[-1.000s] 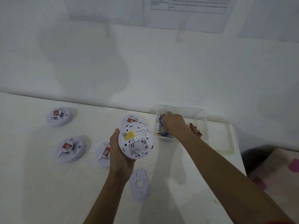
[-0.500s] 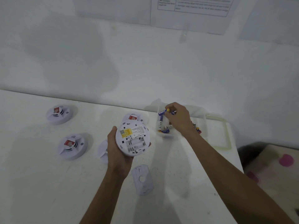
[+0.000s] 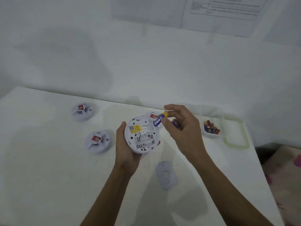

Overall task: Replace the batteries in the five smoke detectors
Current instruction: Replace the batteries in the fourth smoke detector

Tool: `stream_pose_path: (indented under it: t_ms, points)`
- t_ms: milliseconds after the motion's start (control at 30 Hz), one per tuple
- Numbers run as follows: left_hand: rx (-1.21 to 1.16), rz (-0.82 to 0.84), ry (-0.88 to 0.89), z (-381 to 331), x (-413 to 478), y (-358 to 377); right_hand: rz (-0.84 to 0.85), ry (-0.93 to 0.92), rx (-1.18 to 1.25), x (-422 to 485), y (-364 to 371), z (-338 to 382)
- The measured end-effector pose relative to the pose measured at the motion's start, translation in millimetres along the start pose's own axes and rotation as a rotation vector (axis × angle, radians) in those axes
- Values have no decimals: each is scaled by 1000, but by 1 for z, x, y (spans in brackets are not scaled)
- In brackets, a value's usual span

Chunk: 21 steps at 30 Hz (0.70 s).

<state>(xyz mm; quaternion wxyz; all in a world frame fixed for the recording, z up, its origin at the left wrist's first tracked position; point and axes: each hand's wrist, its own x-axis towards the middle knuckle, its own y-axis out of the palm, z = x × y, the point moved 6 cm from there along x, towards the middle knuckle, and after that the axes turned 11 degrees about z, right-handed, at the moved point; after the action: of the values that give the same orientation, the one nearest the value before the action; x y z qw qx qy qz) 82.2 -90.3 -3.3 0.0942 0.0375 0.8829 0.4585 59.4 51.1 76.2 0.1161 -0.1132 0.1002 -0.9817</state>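
The left grip [image 3: 127,149] cups the detector [image 3: 140,128] back-up above the counter [image 3: 48,176], its empty bay [image 3: 145,141] facing up. The right grip [image 3: 184,129] pinches a battery [image 3: 158,121] over the detector's far right rim, just beyond the bay. The battery slants down-left while the slots run nearly crosswise, so it probably needs turning and drawing nearer.

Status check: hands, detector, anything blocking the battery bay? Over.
Left hand holds detector, back up, bay looks empty. Right hand pinches battery at its far rim. Nothing across the bay.
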Motion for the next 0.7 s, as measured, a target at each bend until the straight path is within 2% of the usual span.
stream_pose_path:
  t_ms: [267, 700]
  points:
    - [115, -27, 55, -39, -18, -25, 216, -229, -406, -21, 72, 24]
    - [85, 31, -91, -74, -24, -47, 338, -449, -741, -5, 125, 35]
